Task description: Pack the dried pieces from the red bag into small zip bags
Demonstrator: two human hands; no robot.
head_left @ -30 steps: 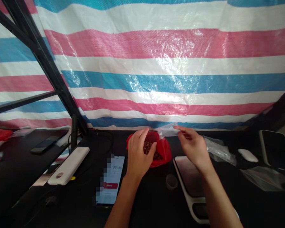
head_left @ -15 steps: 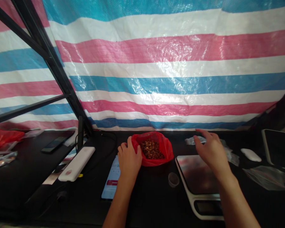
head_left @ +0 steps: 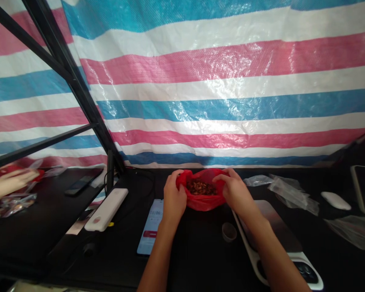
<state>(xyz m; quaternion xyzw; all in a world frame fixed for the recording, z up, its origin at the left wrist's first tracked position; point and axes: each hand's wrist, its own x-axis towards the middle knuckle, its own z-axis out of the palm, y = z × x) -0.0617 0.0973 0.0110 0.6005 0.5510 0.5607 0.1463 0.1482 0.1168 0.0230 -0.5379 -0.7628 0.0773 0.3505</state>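
A red plastic bag (head_left: pixel 202 202) stands with its mouth spread, and small brown pieces like beans or nuts (head_left: pixel 200 187) show inside. My left hand (head_left: pixel 174 194) is closed on the left rim of the bag. On the opposite side, my right hand (head_left: pixel 235 190) pinches the right rim, thumb and fingers pressed together. Below the bag lies a small clear plastic cup (head_left: pixel 229 232). The kitchen scale (head_left: pixel 273 223) sits under my right forearm, which hides part of it. Partly behind my left wrist is a phone (head_left: pixel 150 229) with a timer on its screen.
A white power bank (head_left: pixel 107 209) lies to the left beside the black metal frame (head_left: pixel 88 109). Clear plastic bags (head_left: pixel 292 192) and a white mouse (head_left: pixel 336 200) are to the right. At far left, another person's hand (head_left: pixel 16 179) is over a red bag on the neighbouring table.
My right hand has moved left from above the scale and taken hold of the red bag's right rim. Another person's hand has come in at the far left. The view has shifted slightly.
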